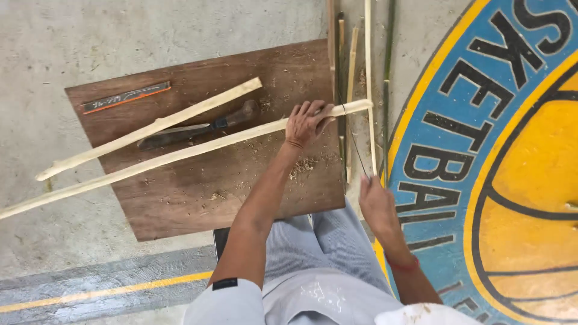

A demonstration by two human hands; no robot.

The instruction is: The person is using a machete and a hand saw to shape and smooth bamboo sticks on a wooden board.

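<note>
- Your left hand (307,123) gripped the long pale stick (180,155) near its right end, at centre frame, fingers wrapped over it, pinning it to the brown board (198,198).
- Your right hand (376,201), lower right of centre, was closed on the near end of a thin dark blade or wire (352,141); which it was, I could not tell. Its far end met the stick just right of your left hand.
- The stick ran from the left edge of the frame up to the board's right edge; its tip (366,105) overhung the floor.
- Judged progress: the stick was already bare and pale along its whole visible length, and shavings (304,165) lay scattered on the board below your left hand, so stripping looked largely done. Work at the right tip looked in hand, not finished.
- A second, shorter stick (150,128) lay above it, also pale.
- A knife (198,127) lay untouched between the two sticks; an orange-edged sheath (126,97) sat at the board's upper left.
- Unworked green and tan canes (388,66) lay along the board's right edge, upper centre: apparently left to do.
</note>
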